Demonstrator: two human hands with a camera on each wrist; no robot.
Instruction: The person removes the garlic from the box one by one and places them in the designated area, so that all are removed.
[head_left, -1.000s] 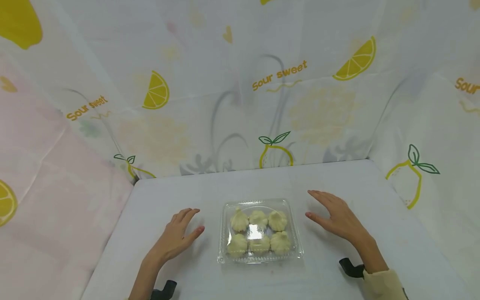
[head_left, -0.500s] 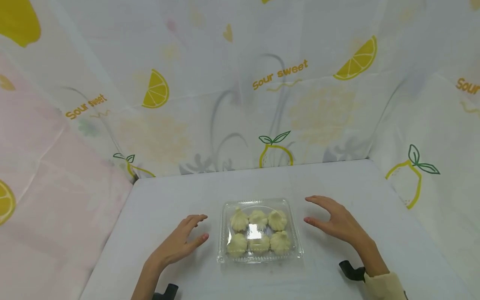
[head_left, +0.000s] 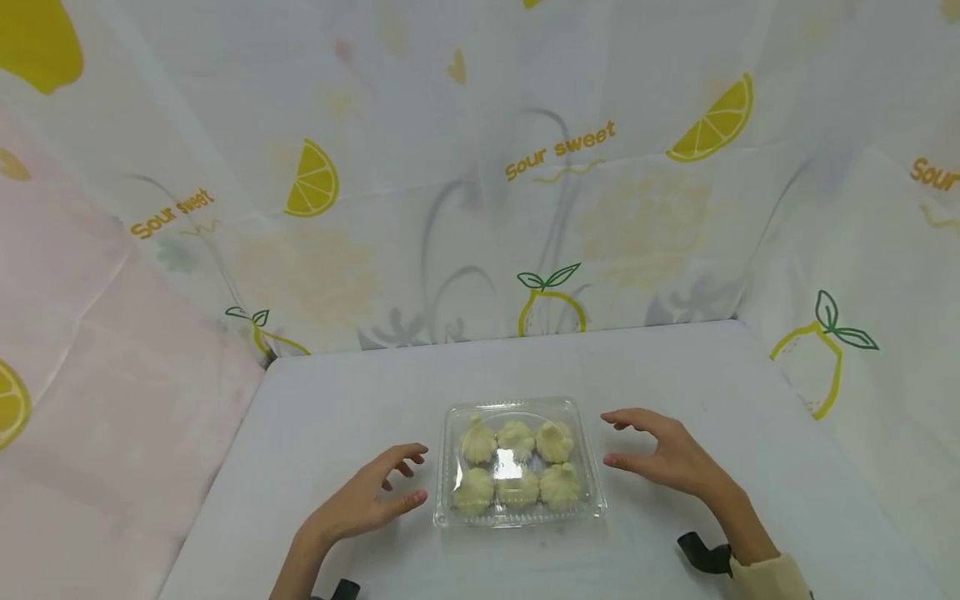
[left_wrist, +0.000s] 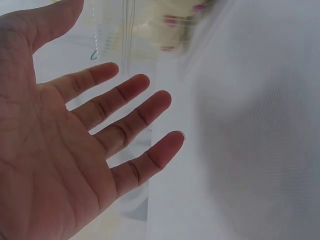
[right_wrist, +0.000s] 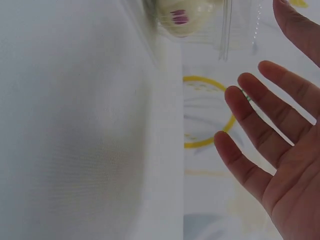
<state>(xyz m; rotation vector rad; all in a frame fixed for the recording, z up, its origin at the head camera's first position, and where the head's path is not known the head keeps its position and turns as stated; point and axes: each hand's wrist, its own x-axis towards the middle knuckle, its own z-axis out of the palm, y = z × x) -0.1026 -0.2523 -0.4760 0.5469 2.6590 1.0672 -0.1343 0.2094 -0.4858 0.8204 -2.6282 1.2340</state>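
A clear plastic clamshell box sits on the white table with its lid down. Inside it lie several pale, pleated buns in two rows; purplish marks show on a bun in the right wrist view. Just left of the box, my left hand is held with fingers spread and slightly bent, holding nothing. On the other side, my right hand faces the box with thumb and fingers apart, a small gap from its side. Both palms are turned toward the box, and neither hand grips it.
The white table runs back to a fabric backdrop printed with lemons, and similar cloth hangs at both sides. Black wrist-mounted pieces stick out below the hands. A beige sleeve covers the right forearm.
Both hands have moved inward toward the box and slightly nearer the person, their fingers bending a little more. The box has stayed in place.
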